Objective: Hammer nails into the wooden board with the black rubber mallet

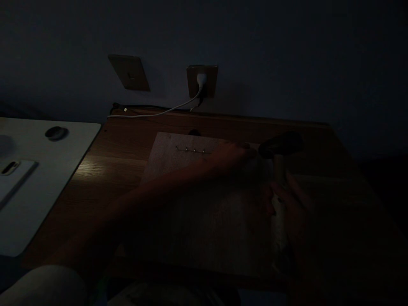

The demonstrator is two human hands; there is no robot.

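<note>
In the dim light, my right hand point(291, 208) is wrapped round the pale handle of a hammer point(279, 221). Its dark head point(282, 144) is at the far end, just right of my left hand point(234, 155). That hand rests over the far right part of a wooden board point(165, 163), fingers drawn together toward the hammer head; whatever is between the fingertips is too dark to make out. Several small nails point(194, 150) stand in a row along the board's far side, left of my left hand, with a thin line running between them.
The board lies on a brown wooden table point(95, 168) against a wall. A white plug point(201, 80) sits in a wall socket, its cable point(159, 114) running along the table's back edge. On the left, a white table point(47, 170) holds a small round dish point(55, 133) and a white box-like object point(15, 178).
</note>
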